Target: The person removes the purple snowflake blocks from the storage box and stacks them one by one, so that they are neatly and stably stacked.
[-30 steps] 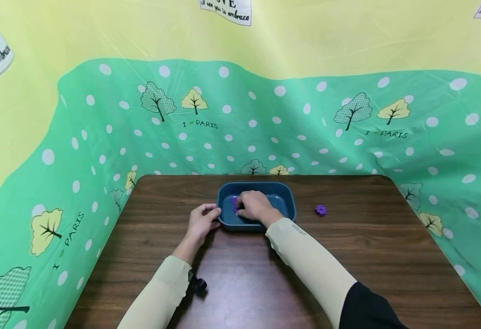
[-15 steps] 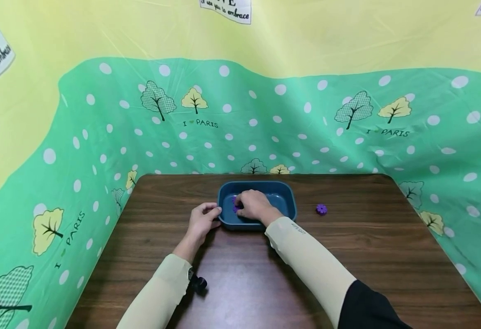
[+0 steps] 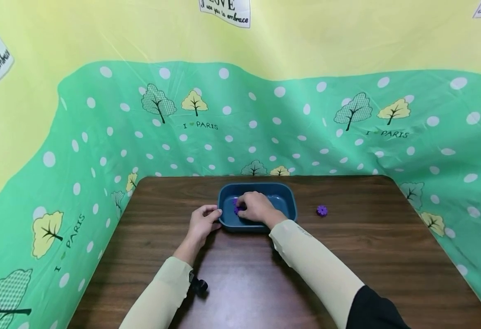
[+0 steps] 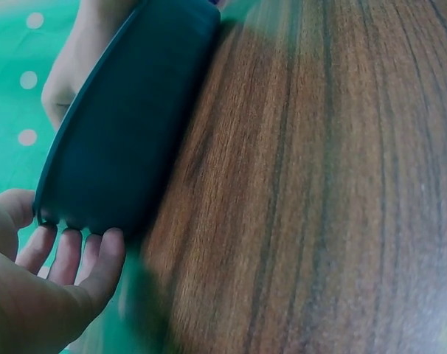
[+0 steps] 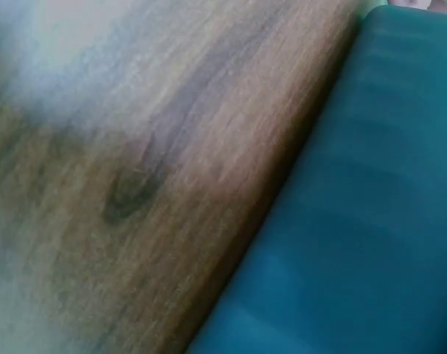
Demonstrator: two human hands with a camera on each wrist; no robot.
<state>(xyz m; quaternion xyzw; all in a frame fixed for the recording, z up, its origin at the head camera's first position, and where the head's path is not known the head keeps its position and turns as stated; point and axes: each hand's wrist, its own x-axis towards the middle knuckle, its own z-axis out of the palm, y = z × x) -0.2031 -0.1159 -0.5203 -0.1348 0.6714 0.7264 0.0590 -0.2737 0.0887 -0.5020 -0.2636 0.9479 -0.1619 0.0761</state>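
In the head view, a dark blue rectangular tray (image 3: 287,197) stands near the table's far edge. My left hand (image 3: 201,225) holds it by its left end; in the left wrist view the thumb is at the rim and the fingertips touch the outer wall of the tray (image 4: 127,133). My right hand (image 3: 256,206) is down inside the tray, fingers curled, with purple flower-shaped pieces (image 3: 236,209) at the fingertips. It appears to pinch one, though the hand partly hides them. The right wrist view shows only the tray's outer side (image 5: 349,192) and the tabletop, not the right hand's fingertips.
A single purple flower-shaped piece (image 3: 322,210) lies on the brown wooden table (image 3: 368,246), to the right of the tray. A small black device (image 3: 199,286) is at the left wrist. A green and yellow printed cloth (image 3: 240,109) hangs behind and beside the table.
The right forearm has shifted slightly to the right, while its hand stays at the purple pieces inside the tray. The left hand keeps its place on the tray's end.
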